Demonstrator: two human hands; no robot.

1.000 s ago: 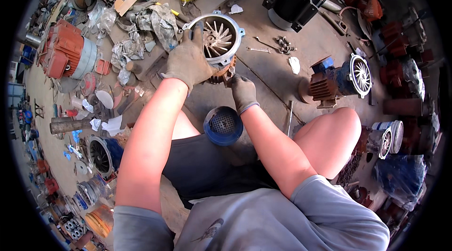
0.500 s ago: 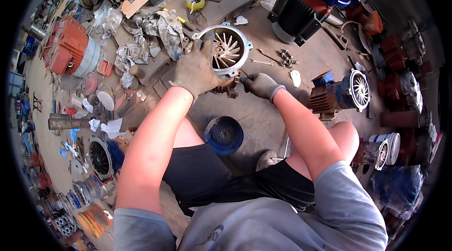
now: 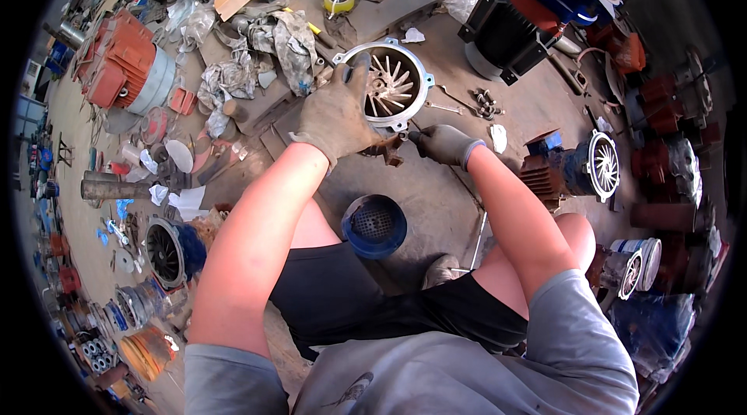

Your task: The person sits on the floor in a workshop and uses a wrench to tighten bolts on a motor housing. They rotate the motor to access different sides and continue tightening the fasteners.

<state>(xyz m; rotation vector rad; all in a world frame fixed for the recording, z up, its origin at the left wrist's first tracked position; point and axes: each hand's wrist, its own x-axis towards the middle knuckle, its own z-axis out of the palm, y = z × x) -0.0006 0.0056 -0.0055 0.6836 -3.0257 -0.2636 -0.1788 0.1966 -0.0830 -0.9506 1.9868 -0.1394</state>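
A motor with a light metal end ring and a bladed fan inside stands in front of me, its rusty body showing below the ring. My left hand, in a grey-brown work glove, lies over the left side of the ring with its fingers curled onto the rim. My right hand, gloved too, is a closed fist just right of the motor's lower edge. A short dark tip sticks out of that fist toward the motor; most of what it holds is hidden.
A blue perforated cover lies on the floor between my legs. Wrenches and bolts lie right of the motor. Farther right stands another finned motor; a black and blue motor is behind. Crumpled plastic and yellow tape lie beyond.
The whole view has shifted slightly, so the motor and floor items appear farther right. Both hands keep their places at the motor, the right fist a little apart from its edge.
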